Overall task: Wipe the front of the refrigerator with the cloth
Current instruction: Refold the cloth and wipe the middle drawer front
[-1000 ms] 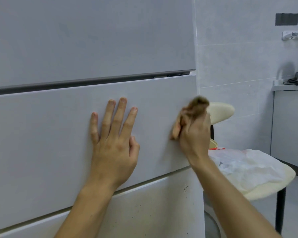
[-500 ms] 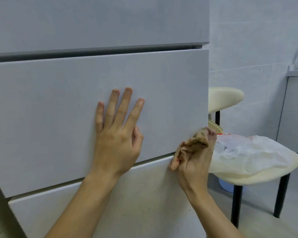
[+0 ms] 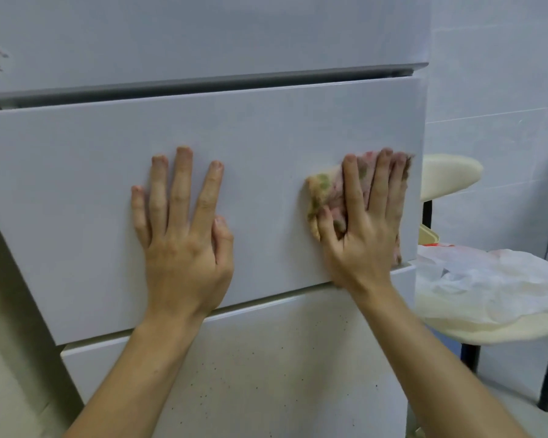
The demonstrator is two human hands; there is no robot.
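Presses cloth flat against refrigerator, on the middle drawer front near its right edge, under right hand, fingers straight and slightly spread. Braces left hand on same panel, apart from cloth, fingers spread, bare. Just right of refrigerator, cream chair bearing crumpled white bag.

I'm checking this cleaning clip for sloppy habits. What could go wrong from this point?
The cloth under the right hand sits at the right edge of the middle panel; a stroke further right may slip off toward the chair. The bare left hand presses flat on that panel and may leave prints. The speckled lower panel could be missed.
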